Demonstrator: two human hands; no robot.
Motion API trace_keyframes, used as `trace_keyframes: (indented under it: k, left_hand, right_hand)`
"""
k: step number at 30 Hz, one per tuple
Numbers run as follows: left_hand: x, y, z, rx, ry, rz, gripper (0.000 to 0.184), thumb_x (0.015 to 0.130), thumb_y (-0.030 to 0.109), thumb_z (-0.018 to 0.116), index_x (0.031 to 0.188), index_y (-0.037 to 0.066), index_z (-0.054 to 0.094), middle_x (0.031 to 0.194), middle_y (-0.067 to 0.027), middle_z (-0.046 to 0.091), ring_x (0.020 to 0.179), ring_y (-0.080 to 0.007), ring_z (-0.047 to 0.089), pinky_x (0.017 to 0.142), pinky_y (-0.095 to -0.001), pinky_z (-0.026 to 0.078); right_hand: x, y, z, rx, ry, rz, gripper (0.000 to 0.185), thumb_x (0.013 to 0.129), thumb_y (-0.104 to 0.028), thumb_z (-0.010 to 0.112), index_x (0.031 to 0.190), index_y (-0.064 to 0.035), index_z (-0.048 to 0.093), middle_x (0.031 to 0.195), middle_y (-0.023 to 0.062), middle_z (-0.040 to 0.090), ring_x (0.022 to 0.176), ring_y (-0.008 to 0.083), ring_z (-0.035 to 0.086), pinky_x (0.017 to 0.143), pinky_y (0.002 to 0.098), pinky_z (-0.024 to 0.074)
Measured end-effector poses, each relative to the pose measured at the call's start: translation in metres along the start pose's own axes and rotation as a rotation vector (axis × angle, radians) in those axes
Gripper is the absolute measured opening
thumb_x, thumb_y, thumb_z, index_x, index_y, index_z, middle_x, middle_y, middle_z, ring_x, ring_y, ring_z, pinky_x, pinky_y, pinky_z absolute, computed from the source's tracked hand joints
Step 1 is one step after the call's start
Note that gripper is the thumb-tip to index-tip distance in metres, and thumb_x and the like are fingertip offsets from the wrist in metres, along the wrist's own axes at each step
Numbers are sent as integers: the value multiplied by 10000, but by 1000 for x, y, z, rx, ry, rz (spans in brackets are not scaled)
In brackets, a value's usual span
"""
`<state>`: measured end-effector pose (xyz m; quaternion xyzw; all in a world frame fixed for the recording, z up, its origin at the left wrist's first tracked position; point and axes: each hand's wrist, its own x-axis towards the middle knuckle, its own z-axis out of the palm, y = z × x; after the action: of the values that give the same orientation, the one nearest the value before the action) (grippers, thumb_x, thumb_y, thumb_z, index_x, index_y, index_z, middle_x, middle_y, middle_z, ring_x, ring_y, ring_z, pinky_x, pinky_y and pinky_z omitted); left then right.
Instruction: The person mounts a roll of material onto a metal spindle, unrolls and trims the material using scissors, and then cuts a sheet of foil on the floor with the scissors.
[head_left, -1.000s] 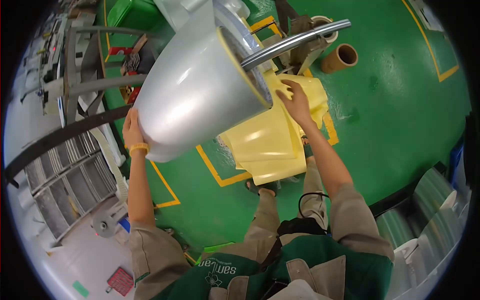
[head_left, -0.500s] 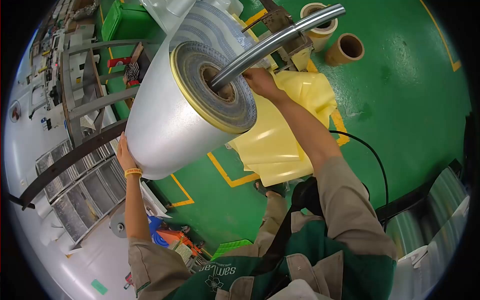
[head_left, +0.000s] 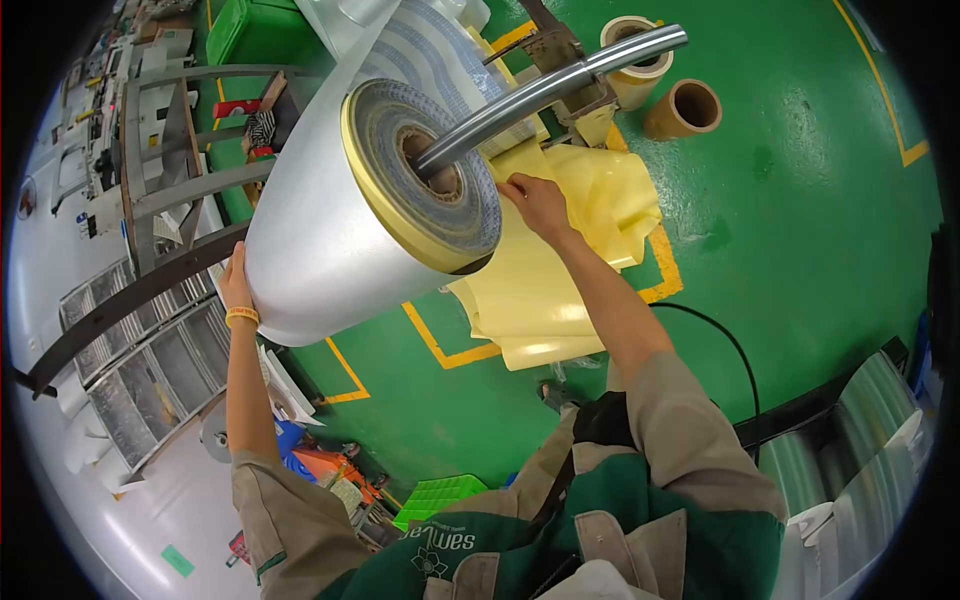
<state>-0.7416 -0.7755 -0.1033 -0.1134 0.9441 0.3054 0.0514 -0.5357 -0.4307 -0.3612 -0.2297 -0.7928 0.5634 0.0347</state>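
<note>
A large roll of silver film (head_left: 320,220) with a yellow edge hangs tilted on a steel bar (head_left: 550,95) through its cardboard core (head_left: 440,180). My left hand (head_left: 236,285) lies along the roll's far end, fingers stretched flat against it. Beside the near end face, my right hand (head_left: 538,203) is closed in a pinch at the roll's edge; what lies between its fingertips is too small to tell. Behind and below the roll, a yellow sheet (head_left: 540,300) hangs in loose folds. Patterned grey-white film (head_left: 430,45) runs off behind the roll.
Two cardboard cores (head_left: 685,108) stand on the green floor, near a metal bracket (head_left: 560,55). A curved dark metal bar (head_left: 140,300) and a frame are at the left. A green bin (head_left: 258,35) stands at the back. A black cable (head_left: 735,350) crosses the floor at right.
My right hand has come down slightly and shows more clearly, its fingertips at the roll's edge. More of the yellow rim shows at the end face. The view has shifted a little.
</note>
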Motion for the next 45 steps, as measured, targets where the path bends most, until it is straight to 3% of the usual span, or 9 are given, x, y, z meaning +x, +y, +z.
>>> trace_keyframes:
  k: [6, 10, 16, 21, 29, 33, 36, 41, 45]
  left_hand:
    - [-33, -28, 2, -214, 151, 144, 534, 885, 383, 512, 1228, -26, 488, 1202, -135, 528, 1026, -187, 520, 893, -270, 396]
    - [-89, -36, 30, -161, 422, 302, 505, 922, 352, 439, 1290, 7, 418, 1279, -169, 445, 1099, -236, 471, 952, -313, 349]
    - [-98, -45, 28, -32, 474, 343, 544, 922, 362, 418, 1305, -19, 363, 1313, -217, 382, 1204, -317, 381, 1011, -355, 282]
    - [-29, -6, -5, 251, 107, -113, 857, 768, 655, 440, 1270, -38, 397, 1245, -253, 457, 1105, -379, 485, 950, -403, 353]
    - [-76, -31, 20, 281, 460, 74, 825, 780, 659, 424, 1241, -25, 397, 1268, -215, 429, 1096, -382, 485, 907, -436, 387]
    - [-25, 16, -7, 394, -10, -94, 812, 772, 664, 421, 1196, -27, 461, 1222, -224, 473, 1102, -382, 482, 907, -434, 393]
    - [-41, 23, 6, 461, 219, -57, 816, 760, 675, 419, 1180, -21, 485, 1206, -232, 485, 1094, -388, 485, 898, -452, 391]
    - [-105, -39, 28, 230, 582, 311, 735, 802, 489, 546, 1250, -61, 353, 1175, -266, 450, 1067, -417, 453, 907, -455, 360]
    - [-93, -33, -1, 139, 230, 270, 789, 797, 524, 538, 1273, -70, 330, 1226, -261, 427, 1143, -397, 418, 965, -422, 329]
  right_hand:
    - [-14, -62, -50, 468, 359, 4, 273, 877, -262, 549, 948, -8, 619, 913, 165, 622, 825, 248, 606, 736, 327, 457]
    - [-40, -167, -82, 802, 3, -254, 383, 882, -280, 538, 1166, -25, 513, 1137, 182, 532, 988, 275, 546, 846, 314, 420]
    - [-39, -214, -48, -24, 262, -370, 398, 855, -315, 542, 1110, -12, 502, 1020, 178, 520, 900, 351, 519, 801, 390, 430]
    - [8, -239, -45, -12, 238, -435, 466, 869, -319, 521, 1125, 64, 448, 1033, 235, 510, 940, 404, 503, 843, 428, 404]
    - [-22, -236, -47, 21, 91, -446, 588, 901, -316, 462, 1292, 92, 297, 1254, 312, 410, 1172, 422, 404, 979, 395, 327]
    - [11, -270, -64, -108, -116, -179, 563, 915, -336, 413, 1247, 112, 335, 1130, 328, 498, 1082, 439, 473, 919, 428, 377]
    - [22, -267, -50, -208, 28, -215, 494, 920, -294, 380, 1236, 85, 356, 1022, 336, 536, 984, 469, 503, 860, 453, 405]
    - [-48, -219, -44, 80, 86, -458, 502, 923, -156, 380, 1350, 55, 218, 1324, 277, 352, 1206, 398, 385, 975, 386, 327]
    - [-18, -235, -61, -78, 49, -469, 454, 926, -170, 371, 1297, 77, 286, 1143, 309, 482, 1056, 438, 476, 881, 426, 391]
